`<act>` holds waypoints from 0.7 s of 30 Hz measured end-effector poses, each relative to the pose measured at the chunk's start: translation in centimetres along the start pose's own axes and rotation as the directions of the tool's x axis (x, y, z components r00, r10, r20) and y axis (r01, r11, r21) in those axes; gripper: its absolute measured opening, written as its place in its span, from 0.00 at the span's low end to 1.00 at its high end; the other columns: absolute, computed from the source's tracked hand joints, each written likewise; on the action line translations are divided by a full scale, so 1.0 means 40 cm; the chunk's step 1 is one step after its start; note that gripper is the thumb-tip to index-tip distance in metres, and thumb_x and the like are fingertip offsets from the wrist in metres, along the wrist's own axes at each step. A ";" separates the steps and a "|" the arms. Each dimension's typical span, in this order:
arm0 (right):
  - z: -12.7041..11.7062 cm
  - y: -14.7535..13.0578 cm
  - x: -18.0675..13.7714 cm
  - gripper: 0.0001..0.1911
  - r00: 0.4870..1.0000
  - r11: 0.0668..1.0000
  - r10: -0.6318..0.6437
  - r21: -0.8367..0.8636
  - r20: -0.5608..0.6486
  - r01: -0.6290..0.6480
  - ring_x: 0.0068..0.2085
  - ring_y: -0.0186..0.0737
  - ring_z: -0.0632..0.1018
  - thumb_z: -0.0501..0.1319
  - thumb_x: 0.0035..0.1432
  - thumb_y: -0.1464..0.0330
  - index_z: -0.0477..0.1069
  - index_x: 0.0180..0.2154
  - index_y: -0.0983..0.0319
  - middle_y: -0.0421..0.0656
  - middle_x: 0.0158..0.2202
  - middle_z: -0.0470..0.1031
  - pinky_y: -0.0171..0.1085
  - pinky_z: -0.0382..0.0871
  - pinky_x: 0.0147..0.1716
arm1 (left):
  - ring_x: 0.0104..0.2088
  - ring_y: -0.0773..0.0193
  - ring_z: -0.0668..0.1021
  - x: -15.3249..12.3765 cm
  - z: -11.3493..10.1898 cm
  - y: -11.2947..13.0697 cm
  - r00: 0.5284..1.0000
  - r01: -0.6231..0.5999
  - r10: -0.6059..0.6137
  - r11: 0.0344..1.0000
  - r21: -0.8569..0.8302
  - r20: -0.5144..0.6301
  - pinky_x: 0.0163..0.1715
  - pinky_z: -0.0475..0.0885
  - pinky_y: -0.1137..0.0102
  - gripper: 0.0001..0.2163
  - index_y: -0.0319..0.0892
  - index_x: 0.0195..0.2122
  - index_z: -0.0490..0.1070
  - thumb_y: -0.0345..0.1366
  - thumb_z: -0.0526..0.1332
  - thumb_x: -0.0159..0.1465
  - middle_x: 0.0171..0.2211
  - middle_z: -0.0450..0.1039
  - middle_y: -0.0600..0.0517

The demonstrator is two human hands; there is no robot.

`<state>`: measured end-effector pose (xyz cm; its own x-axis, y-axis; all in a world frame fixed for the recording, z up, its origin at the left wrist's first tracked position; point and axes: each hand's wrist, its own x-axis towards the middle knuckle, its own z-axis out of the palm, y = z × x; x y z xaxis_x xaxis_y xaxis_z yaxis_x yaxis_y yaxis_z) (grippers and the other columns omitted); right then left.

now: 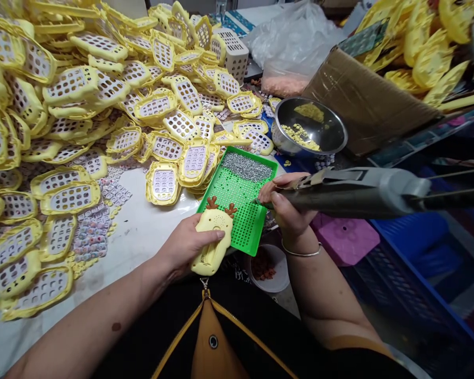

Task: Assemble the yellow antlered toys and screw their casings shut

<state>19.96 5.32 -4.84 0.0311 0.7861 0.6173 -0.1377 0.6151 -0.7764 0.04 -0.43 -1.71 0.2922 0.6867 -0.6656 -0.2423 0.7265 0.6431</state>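
My left hand [185, 239] is wrapped round a pale yellow plastic toy shell [212, 239] with brown antlers, its thumb across the back. My right hand [286, 208] grips a grey and black electric screwdriver [339, 192], whose tip points left over the green tray [243, 243]. Small silver screws [247, 167] lie heaped at the tray's far end, and its floor is a grid of holes. The toy shell overlaps the tray's near left corner. Between the screwdriver tip and the toy shell there is a gap.
Yellow shells with white button grids [161, 181] pile across the left. A steel bowl [310, 126] holds small yellow pieces. Behind it stands a cardboard box [363, 100] of yellow parts. A white tub [269, 268] with brown pieces and a blue crate [426, 295] are lower right.
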 end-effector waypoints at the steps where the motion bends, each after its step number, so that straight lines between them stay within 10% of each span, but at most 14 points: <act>1: 0.000 0.001 -0.001 0.10 1.000 1.000 -0.002 -0.008 -0.008 0.002 0.23 0.34 0.71 0.62 0.56 0.68 0.70 0.41 0.54 0.34 0.22 0.67 0.37 0.69 0.23 | 0.30 0.59 0.79 0.001 -0.002 -0.001 1.000 -0.005 0.005 1.000 0.007 0.006 0.33 0.76 0.63 0.20 0.38 0.43 0.70 0.30 0.70 0.49 0.33 0.78 0.47; 13: 0.089 -0.153 0.034 0.06 0.998 0.985 -0.019 0.172 -0.062 0.030 0.19 0.33 0.68 0.61 0.55 0.64 0.68 0.36 0.53 0.33 0.19 0.64 0.37 0.68 0.20 | 0.27 0.63 0.77 0.002 0.001 0.000 0.999 -0.023 0.025 0.997 0.076 -0.022 0.28 0.72 0.69 0.17 0.38 0.39 0.72 0.32 0.71 0.47 0.30 0.77 0.49; 21: 0.161 -0.188 0.034 0.10 0.985 0.938 -0.047 0.346 0.164 -0.013 0.23 0.35 0.72 0.60 0.56 0.68 0.68 0.42 0.57 0.36 0.22 0.67 0.39 0.70 0.23 | 0.29 0.63 0.77 0.004 -0.004 -0.013 0.996 -0.092 0.091 0.992 0.082 0.022 0.31 0.69 0.69 0.16 0.38 0.37 0.71 0.33 0.70 0.48 0.31 0.76 0.49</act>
<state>14.66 1.38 2.65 -0.1257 0.7355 0.6657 -0.4718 0.5460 -0.6923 0.07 -0.68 -2.23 0.2897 0.7491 -0.5957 -0.1914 0.6552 0.7309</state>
